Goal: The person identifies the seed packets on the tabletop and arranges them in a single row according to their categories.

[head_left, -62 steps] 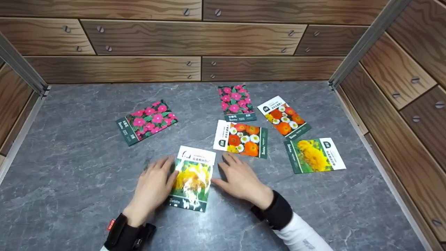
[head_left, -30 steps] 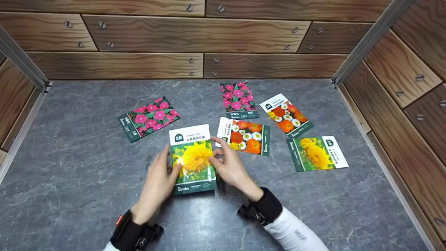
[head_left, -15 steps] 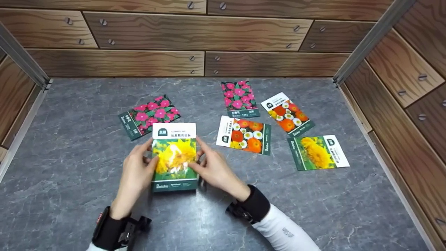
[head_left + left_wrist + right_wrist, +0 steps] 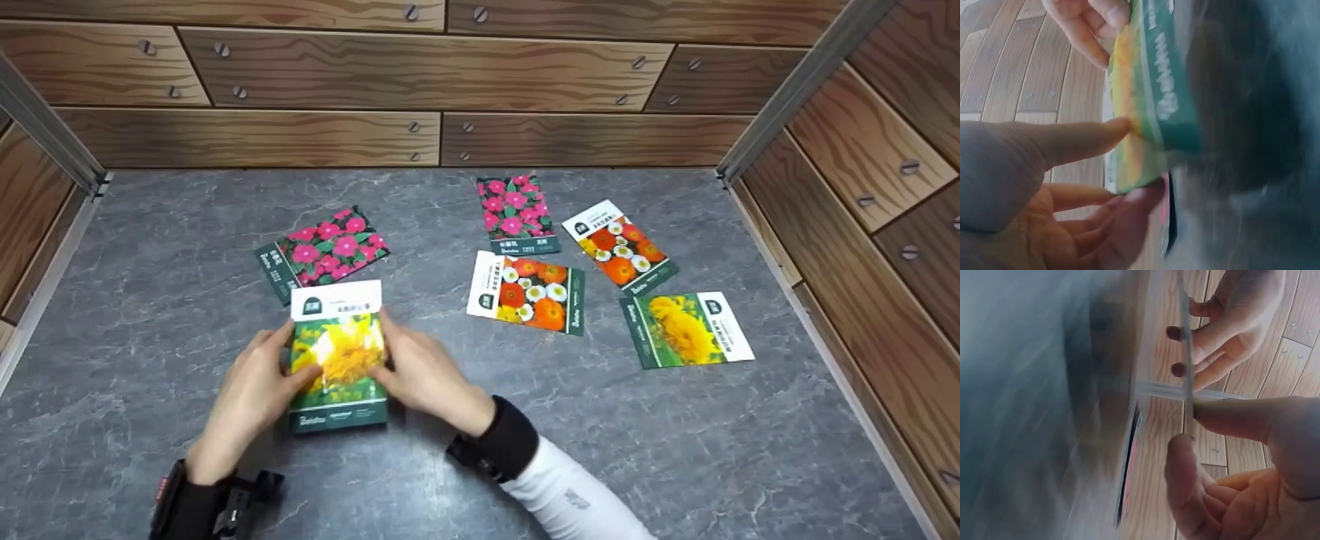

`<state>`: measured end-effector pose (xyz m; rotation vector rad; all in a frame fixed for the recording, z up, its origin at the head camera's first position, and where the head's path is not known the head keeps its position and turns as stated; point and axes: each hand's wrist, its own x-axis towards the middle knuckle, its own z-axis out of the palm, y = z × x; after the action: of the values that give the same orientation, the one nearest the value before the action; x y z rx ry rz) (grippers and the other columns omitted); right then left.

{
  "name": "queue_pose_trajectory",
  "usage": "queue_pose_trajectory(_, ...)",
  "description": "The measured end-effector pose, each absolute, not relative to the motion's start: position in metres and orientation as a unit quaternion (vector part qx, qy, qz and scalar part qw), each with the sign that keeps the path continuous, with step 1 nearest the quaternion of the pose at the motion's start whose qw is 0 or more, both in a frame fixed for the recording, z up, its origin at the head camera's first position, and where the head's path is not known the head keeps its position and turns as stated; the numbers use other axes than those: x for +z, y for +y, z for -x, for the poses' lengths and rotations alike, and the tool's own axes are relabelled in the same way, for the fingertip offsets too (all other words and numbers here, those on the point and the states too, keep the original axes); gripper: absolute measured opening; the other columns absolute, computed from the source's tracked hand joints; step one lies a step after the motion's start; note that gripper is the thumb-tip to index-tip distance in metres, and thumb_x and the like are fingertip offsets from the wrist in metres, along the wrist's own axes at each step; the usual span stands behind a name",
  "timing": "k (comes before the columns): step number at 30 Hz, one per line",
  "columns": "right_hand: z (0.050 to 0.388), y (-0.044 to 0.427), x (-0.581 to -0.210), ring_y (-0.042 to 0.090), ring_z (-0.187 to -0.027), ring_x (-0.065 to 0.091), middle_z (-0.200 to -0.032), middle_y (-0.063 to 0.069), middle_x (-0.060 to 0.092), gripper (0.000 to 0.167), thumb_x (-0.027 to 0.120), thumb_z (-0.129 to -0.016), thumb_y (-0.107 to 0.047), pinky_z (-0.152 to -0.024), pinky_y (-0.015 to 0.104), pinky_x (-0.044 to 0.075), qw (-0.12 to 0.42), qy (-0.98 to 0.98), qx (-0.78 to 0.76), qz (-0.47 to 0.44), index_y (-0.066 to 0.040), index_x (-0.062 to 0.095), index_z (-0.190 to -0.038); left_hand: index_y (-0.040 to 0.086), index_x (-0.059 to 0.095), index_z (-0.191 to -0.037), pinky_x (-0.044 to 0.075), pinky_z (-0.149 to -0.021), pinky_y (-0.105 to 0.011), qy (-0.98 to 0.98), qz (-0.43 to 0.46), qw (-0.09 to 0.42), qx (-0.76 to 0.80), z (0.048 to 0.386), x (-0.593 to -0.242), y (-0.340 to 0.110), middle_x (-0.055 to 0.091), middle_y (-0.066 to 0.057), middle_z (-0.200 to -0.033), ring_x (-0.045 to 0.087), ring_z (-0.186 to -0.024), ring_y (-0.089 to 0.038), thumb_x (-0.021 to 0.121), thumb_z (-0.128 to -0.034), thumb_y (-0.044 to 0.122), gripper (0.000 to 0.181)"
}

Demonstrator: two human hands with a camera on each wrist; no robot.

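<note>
A seed packet with a yellow flower (image 4: 341,352) is held off the grey table, its white end pointing away. My left hand (image 4: 251,394) grips its left edge, thumb on the printed face and fingers behind. On the opposite edge my right hand (image 4: 427,371) pinches it the same way. Seen from the left wrist, the packet (image 4: 1154,84) tilts, with its green end nearest. From the right wrist, the packet (image 4: 1188,354) shows edge-on between thumb and fingers. Just beyond it lies a pink-flower packet (image 4: 337,244), its lower corner partly covered in the head view.
Farther right on the table (image 4: 525,450) lie another pink-flower packet (image 4: 514,210), two orange-and-white flower packets, one sideways (image 4: 532,292) and one slanted (image 4: 619,247), and a second yellow-flower packet (image 4: 682,330). Wood-patterned walls (image 4: 300,139) enclose the back and sides.
Both hands have picked the yellow-flower packet up off the table and carried it left, now in front of the left pink-flower packet. The other packets stay where they lay.
</note>
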<state>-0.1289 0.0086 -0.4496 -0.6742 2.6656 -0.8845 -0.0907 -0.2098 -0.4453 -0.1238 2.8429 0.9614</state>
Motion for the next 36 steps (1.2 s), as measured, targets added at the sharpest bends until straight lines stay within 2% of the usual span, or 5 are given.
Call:
queue_pose_trajectory(6,0.126,-0.015,-0.448,0.028,-0.104,0.075,-0.159,0.017,0.053,0.094,0.080,-0.094,-0.029,-0.092,0.032,0.065,0.139,0.928,-0.253,0.235,0.003,0.026,-0.164,-0.013,0.027,-0.159,0.048,-0.109,-0.070,0.947,0.045,0.108,0.300,0.090,-0.446,-0.228,0.044,-0.042,-0.150,0.055,-0.127,-0.056,0.077,-0.0957,0.027,0.090)
queue_pose_trajectory(14,0.123,-0.035,-0.456,0.026,-0.111,0.074,-0.155,0.013,0.059,0.098,0.083,-0.092,-0.032,-0.081,0.033,0.064,0.141,0.946,-0.182,0.229,0.001,0.026,-0.165,-0.013,0.024,-0.160,0.046,-0.110,-0.072,0.949,0.052,0.129,0.282,0.090,-0.454,-0.237,0.040,-0.044,-0.151,0.051,-0.131,-0.061,0.076,-0.0964,0.023,0.090)
queue_pose_trajectory(23,0.121,-0.043,-0.467,0.020,-0.087,0.072,-0.123,0.010,0.073,0.101,0.086,-0.088,-0.032,-0.063,0.025,0.058,0.113,0.955,-0.129,0.243,0.005,0.028,-0.163,-0.013,0.030,-0.158,0.056,-0.093,-0.069,0.965,0.036,0.090,0.242,0.089,-0.463,-0.232,0.048,-0.044,-0.141,0.062,-0.112,-0.059,0.079,-0.0941,0.020,0.087)
queue_pose_trajectory(29,0.121,-0.046,-0.472,0.023,-0.112,0.071,-0.142,0.014,0.066,0.092,0.084,-0.089,-0.036,-0.083,0.030,0.064,0.105,0.954,-0.106,0.262,0.002,0.038,-0.159,-0.009,0.043,-0.154,0.056,-0.091,-0.070,0.975,0.010,0.056,0.215,0.085,-0.468,-0.232,0.047,-0.042,-0.145,0.057,-0.123,-0.058,0.080,-0.0920,0.015,0.076)
queue_pose_trajectory(36,0.126,-0.042,-0.472,0.023,-0.132,0.061,-0.150,0.008,0.058,0.051,0.080,-0.093,-0.039,-0.103,0.035,0.061,0.100,0.933,-0.084,0.336,-0.013,0.067,-0.135,-0.003,0.058,-0.146,0.046,-0.107,-0.075,0.973,-0.036,0.097,0.206,0.089,-0.471,-0.238,0.038,-0.037,-0.161,0.048,-0.139,-0.061,0.072,-0.0984,0.014,0.052)
